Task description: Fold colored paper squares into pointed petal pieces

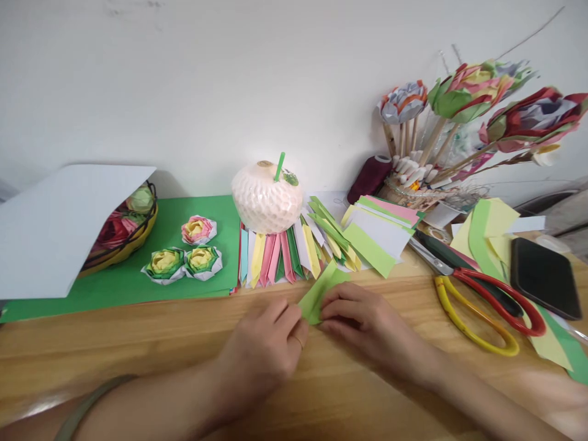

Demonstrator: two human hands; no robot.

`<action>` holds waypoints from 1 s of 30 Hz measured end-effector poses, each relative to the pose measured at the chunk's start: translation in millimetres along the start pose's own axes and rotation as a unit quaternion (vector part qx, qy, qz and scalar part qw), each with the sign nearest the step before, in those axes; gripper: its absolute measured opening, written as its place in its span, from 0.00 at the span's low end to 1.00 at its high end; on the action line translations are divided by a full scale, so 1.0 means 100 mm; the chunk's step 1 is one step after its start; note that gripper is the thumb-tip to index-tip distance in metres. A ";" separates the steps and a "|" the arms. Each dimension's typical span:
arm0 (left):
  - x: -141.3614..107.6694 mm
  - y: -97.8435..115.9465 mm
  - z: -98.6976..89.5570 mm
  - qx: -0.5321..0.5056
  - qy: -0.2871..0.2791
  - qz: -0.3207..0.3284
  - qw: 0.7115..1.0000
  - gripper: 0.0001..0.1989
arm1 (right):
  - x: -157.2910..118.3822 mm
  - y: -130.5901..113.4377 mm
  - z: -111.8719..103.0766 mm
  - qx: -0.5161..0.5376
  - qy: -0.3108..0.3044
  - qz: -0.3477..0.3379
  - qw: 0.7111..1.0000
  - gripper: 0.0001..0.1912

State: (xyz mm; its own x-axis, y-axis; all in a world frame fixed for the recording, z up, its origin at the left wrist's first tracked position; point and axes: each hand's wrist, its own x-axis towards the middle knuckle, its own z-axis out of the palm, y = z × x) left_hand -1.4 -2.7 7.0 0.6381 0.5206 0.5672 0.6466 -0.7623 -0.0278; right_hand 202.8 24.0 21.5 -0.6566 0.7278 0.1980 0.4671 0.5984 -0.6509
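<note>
Between my two hands, low over the wooden table [193, 367], is a piece of light green paper [316, 299], partly folded. My left hand [266, 343], with a ring on one finger, pinches its left corner. At the paper's right side the bent fingers of my right hand [367, 321] grip the edge. The fingertips cover parts of the paper. Just behind it lies a row of folded paper strips [275, 257] in pink, green, yellow and white. To their right is a fanned stack of flat paper strips [376, 229].
A white textured round container [267, 199] with a green straw stands behind the folded strips. Three paper flowers [202, 262] sit on green sheets [184, 208] at left, near a basket [147, 236] under white paper [68, 226]. Scissors [478, 288] and a phone [545, 277] lie right.
</note>
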 end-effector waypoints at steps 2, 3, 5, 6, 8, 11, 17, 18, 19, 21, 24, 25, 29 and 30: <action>-0.03 0.04 0.01 0.002 0.022 0.004 1.000 0.15 | 0.01 -0.01 -0.01 0.026 0.000 0.036 0.999 0.06; -0.03 0.06 0.02 -0.002 0.025 0.006 1.000 0.15 | 0.01 -0.02 0.00 0.036 0.003 0.053 0.998 0.06; -0.04 0.07 0.02 -0.008 0.030 0.010 0.999 0.16 | 0.02 -0.05 0.01 0.048 0.014 0.078 0.996 0.06; -0.03 0.07 0.02 -0.011 0.030 0.013 0.999 0.16 | 0.02 -0.06 0.02 0.050 0.020 0.086 0.995 0.06; -0.02 0.07 0.00 -0.015 0.029 0.019 0.999 0.15 | 0.03 -0.08 0.04 0.044 0.034 0.097 0.994 0.07; 0.00 0.05 -0.04 -0.016 0.028 0.035 0.999 0.14 | 0.04 -0.09 0.07 0.031 0.044 0.107 0.993 0.07; 0.02 0.04 -0.07 -0.003 0.003 0.064 0.998 0.11 | 0.05 -0.08 0.06 0.021 0.036 0.121 0.992 0.09; 0.02 0.04 -0.07 0.002 -0.002 0.066 0.998 0.11 | 0.05 -0.09 0.06 0.018 0.033 0.122 0.992 0.09; 0.02 0.04 -0.06 0.007 -0.006 0.066 0.998 0.10 | 0.05 -0.09 0.06 0.013 0.031 0.123 0.992 0.09; 0.02 0.05 -0.05 0.014 -0.012 0.064 0.998 0.10 | 0.06 -0.10 0.07 -0.001 0.031 0.126 0.991 0.09; 0.02 0.05 -0.03 0.024 -0.017 0.053 0.998 0.09 | 0.06 -0.10 0.08 -0.018 0.041 0.129 0.991 0.09; 0.02 0.05 -0.03 0.026 -0.019 0.050 0.998 0.08 | 0.06 -0.10 0.09 -0.020 0.044 0.127 0.991 0.09; 0.01 0.05 -0.01 0.030 -0.026 0.050 0.998 0.07 | 0.06 -0.09 0.10 -0.024 0.053 0.121 0.991 0.09; 0.00 0.05 -0.01 0.032 -0.026 0.053 0.998 0.07 | 0.06 -0.09 0.10 -0.024 0.054 0.120 0.991 0.09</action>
State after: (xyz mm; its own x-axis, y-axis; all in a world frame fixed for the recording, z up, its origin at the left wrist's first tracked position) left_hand 2.1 -6.9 7.7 0.7239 0.4596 0.5145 0.5989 -0.7889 -0.1379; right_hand 188.7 19.4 21.2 -0.4572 0.8811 0.1212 0.6318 0.4176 -0.6530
